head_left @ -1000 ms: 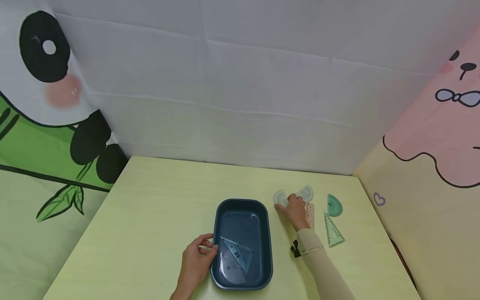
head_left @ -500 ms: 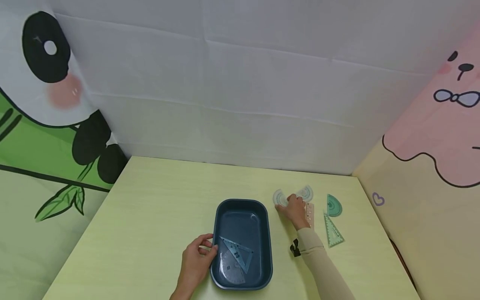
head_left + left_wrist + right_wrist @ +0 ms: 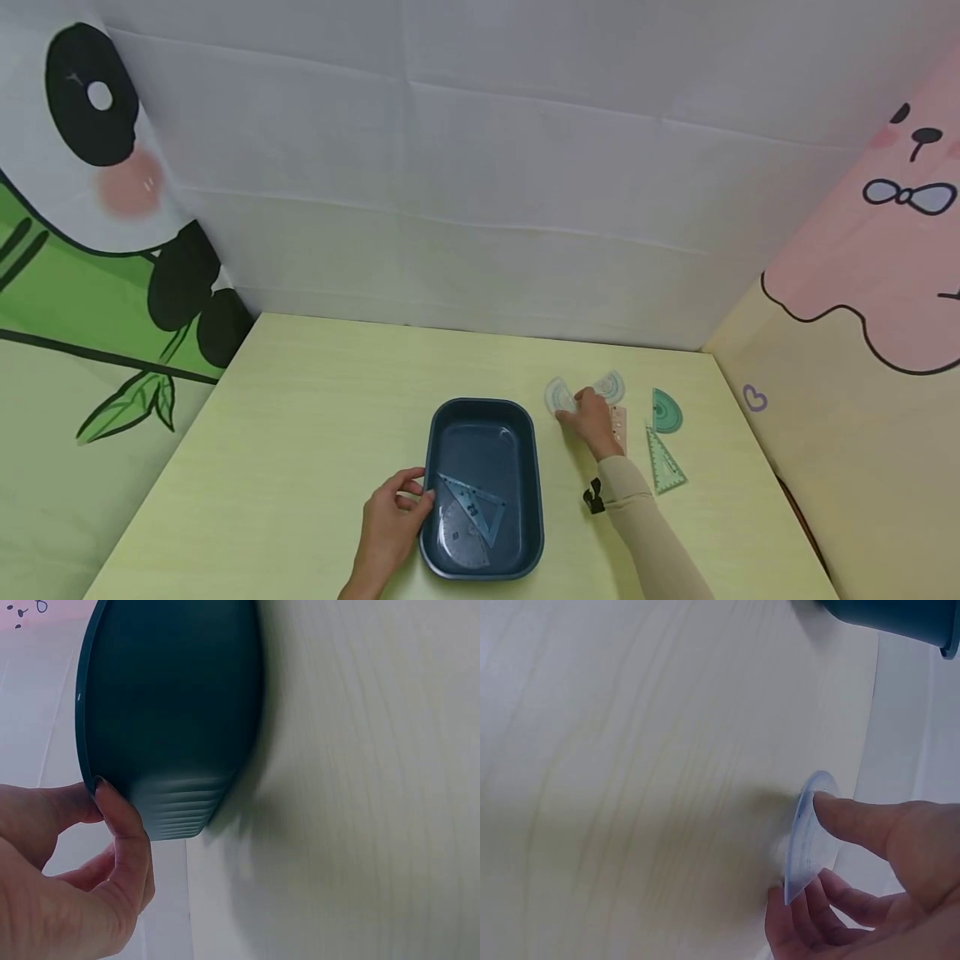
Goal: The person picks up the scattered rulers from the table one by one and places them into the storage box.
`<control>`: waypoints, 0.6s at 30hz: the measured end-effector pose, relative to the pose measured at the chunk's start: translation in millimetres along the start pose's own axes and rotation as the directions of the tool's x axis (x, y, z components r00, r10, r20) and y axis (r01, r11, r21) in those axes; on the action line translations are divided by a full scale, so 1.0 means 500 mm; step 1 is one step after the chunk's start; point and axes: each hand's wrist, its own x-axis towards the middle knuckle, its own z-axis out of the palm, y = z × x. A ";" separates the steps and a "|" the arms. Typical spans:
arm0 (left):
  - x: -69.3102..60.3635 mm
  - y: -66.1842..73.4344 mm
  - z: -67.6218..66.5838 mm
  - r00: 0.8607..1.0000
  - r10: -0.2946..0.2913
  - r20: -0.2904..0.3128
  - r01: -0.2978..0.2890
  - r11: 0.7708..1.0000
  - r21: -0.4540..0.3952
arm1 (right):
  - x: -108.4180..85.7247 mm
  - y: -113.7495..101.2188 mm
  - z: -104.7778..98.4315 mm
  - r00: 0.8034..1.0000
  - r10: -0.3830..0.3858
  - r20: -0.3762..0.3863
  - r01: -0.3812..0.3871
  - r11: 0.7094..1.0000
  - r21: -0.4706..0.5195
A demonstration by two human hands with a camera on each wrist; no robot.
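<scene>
My left hand point(image 3: 395, 518) pinches the left rim of a dark blue tray point(image 3: 486, 483); the left wrist view has thumb and finger on the rim of the tray point(image 3: 172, 697). Inside the tray lie a blue set square point(image 3: 480, 510) and a clear piece partly under it. To the right, my right hand point(image 3: 592, 422) pinches a clear protractor point(image 3: 558, 395); in the right wrist view the protractor point(image 3: 806, 840) is tilted between thumb and fingers of the hand point(image 3: 885, 885).
Beside the right hand are another clear protractor point(image 3: 611, 387) and a pink ruler point(image 3: 619, 427), partly covered. Farther right lie a green protractor point(image 3: 666, 412) and a green triangle point(image 3: 664, 463). White cloth point(image 3: 450, 167) stands behind the table.
The right thumb has shifted slightly to the right on the protractor. The left hand still grips the tray, which has not visibly moved on the table.
</scene>
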 end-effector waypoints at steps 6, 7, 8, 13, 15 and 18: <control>0.000 0.004 -0.002 1.000 0.001 0.002 -0.001 1.000 0.009 | -0.002 0.003 -0.008 1.000 0.004 0.008 -0.005 0.998 0.067; 0.000 0.004 -0.002 1.000 0.002 0.003 -0.002 1.000 0.010 | -0.004 0.002 -0.011 1.000 0.008 0.014 -0.009 0.997 0.081; 0.000 0.004 -0.002 1.000 0.003 0.003 -0.003 1.000 0.012 | -0.005 0.002 -0.014 1.000 0.009 0.017 -0.011 0.996 0.093; 0.000 0.005 -0.002 1.000 0.002 -0.001 -0.002 1.000 0.022 | -0.009 0.007 -0.022 0.999 0.020 0.033 -0.025 0.990 0.136; -0.001 0.005 -0.002 1.000 0.002 -0.002 -0.002 1.000 0.023 | -0.010 0.009 -0.025 0.999 0.023 0.034 -0.028 0.990 0.141; -0.002 0.005 -0.003 1.000 0.001 -0.002 -0.001 1.000 0.020 | -0.010 0.012 -0.027 0.999 0.019 0.029 -0.023 0.990 0.136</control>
